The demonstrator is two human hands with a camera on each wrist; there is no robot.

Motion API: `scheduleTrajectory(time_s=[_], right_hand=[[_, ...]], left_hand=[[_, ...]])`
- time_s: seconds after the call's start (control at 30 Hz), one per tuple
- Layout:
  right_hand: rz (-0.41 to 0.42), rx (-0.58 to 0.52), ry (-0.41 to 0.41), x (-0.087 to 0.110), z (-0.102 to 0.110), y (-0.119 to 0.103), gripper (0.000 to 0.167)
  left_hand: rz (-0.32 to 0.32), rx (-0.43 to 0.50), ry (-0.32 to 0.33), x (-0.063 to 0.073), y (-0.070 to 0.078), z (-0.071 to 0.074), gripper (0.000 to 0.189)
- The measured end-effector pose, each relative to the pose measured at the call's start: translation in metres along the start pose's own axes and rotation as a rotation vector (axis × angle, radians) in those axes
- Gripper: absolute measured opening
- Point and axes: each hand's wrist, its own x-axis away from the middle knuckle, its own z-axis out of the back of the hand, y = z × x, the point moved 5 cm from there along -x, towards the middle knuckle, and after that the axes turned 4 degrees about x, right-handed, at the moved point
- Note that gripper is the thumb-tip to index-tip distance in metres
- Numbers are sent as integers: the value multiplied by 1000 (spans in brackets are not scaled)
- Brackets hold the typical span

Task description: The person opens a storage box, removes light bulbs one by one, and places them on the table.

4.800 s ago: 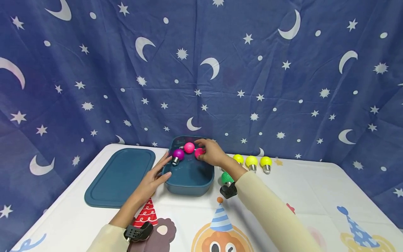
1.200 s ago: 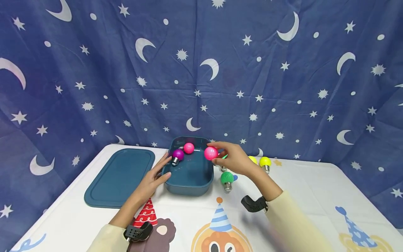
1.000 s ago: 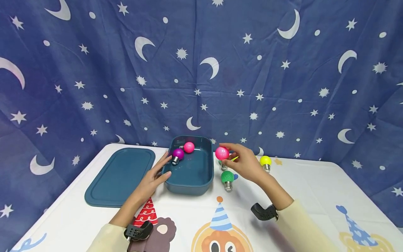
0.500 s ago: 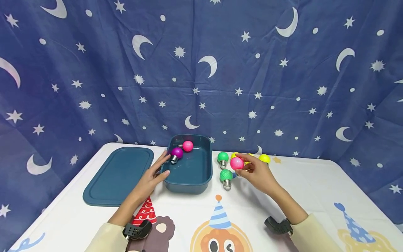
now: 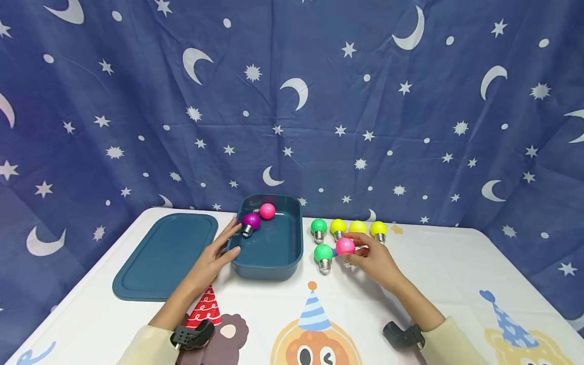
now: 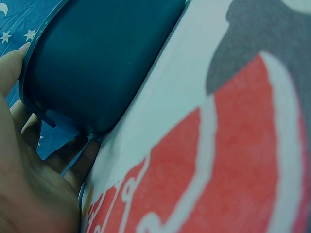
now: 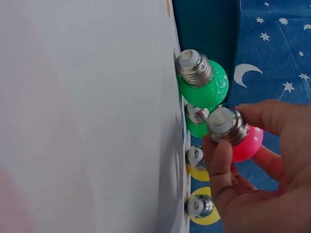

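My right hand (image 5: 375, 258) pinches a pink light bulb (image 5: 345, 246), its metal screw base (image 7: 226, 125) pointing toward me, right of a textured green bulb (image 5: 323, 252). Whether the pink bulb touches the tabletop I cannot tell. Behind them stand a smooth green bulb (image 5: 319, 226) and three yellow bulbs (image 5: 378, 228), one partly hidden by the hand. My left hand (image 5: 210, 262) rests with extended fingers against the left side of a dark teal box (image 5: 266, 272). Inside the box lie a purple bulb (image 5: 252, 221) and another pink bulb (image 5: 267, 211).
A flat teal lid (image 5: 166, 256) lies left of the box. The white tablecloth (image 5: 410, 299) has printed cartoon animals in party hats. A blue curtain (image 5: 292, 101) with moons and stars hangs right behind the table.
My right hand has lifted a pink bulb out of the box and carried it right, then lowered it beside the textured green bulb. The left hand has stayed at the box.
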Motion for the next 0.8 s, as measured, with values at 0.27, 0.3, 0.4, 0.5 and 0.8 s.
scheduleTrajectory(time_s=[0.27, 0.3, 0.4, 0.5, 0.8], right_hand=[[-86, -21, -48, 3, -5, 12, 45], [-95, -31, -49, 4, -5, 13, 45], [-114, -56, -44, 5, -7, 18, 45], [-120, -74, -47, 5, -9, 20, 46], [-134, -49, -46, 5, -11, 18, 46]], left_hand=[[6, 2, -8, 0, 1, 0, 53], [7, 2, -11, 0, 0, -1, 54], [8, 0, -17, -1, 0, -2, 54], [6, -6, -13, -2, 0, -2, 53], [8, -5, -7, 0, 2, 0, 54]])
